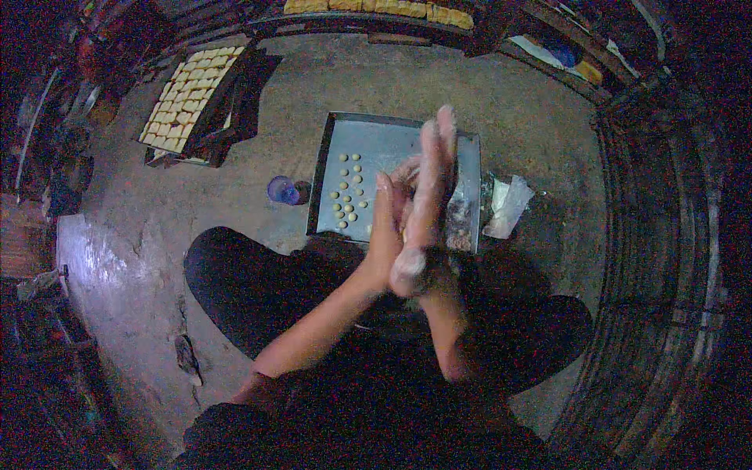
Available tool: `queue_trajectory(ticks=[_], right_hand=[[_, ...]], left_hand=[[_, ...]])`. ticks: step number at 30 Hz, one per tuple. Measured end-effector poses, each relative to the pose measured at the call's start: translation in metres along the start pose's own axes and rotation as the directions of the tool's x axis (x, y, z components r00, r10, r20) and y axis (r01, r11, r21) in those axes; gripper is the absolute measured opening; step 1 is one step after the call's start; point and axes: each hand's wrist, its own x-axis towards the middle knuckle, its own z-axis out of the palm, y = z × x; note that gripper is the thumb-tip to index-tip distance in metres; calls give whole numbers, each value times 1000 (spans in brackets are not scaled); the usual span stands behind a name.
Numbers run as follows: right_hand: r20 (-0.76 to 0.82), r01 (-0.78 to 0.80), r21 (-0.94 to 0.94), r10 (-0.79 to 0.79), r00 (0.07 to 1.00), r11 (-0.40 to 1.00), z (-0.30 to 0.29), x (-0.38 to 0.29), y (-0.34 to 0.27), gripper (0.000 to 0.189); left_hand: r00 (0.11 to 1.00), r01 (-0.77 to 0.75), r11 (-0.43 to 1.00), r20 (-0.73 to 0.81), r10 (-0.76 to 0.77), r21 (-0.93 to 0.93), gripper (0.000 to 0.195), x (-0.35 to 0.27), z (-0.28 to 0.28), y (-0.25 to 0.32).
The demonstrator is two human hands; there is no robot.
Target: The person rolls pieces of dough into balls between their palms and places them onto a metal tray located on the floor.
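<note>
My left hand point(383, 217) and my right hand point(432, 188) are brought palm to palm above a shallow metal tray point(382, 132). White powder coats the right hand, whose fingers point away from me and are blurred. What lies between the palms is hidden. Several small pale dough balls point(348, 208) sit in loose rows on the tray's left half. White powder point(461, 214) is spread over its right side, partly behind my right hand. The tray lies on the floor just in front of my crossed legs.
A purple cup point(283, 190) stands left of the tray. Crumpled white plastic point(510, 205) lies to its right. Farther left, a tray of pale bread pieces point(191, 97) rests on a dark stand. Browned loaves point(382, 7) line the far edge. A ribbed dark wall point(652, 264) rises at right.
</note>
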Motion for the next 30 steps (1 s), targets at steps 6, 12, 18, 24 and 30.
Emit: queue_trajectory(ticks=[6, 12, 18, 24, 30], right_hand=[[46, -144, -12, 144, 988, 989, -2, -17, 13, 107], [34, -11, 25, 10, 999, 1000, 3, -5, -1, 106], [33, -167, -57, 169, 985, 984, -14, -3, 3, 108], [86, -7, 2, 6, 996, 1000, 2, -23, -6, 111], [44, -130, -73, 133, 990, 989, -17, 4, 2, 113]], left_hand=[[992, -23, 999, -124, 17, -40, 70, 0, 7, 26], [998, -24, 998, -60, 21, -55, 74, 0, 16, 14], [997, 49, 996, -67, -44, 75, 78, -5, 8, 20], [995, -85, 996, 55, 84, 6, 72, 6, -4, 10], [993, 63, 996, -100, -57, 63, 77, -6, 11, 18]])
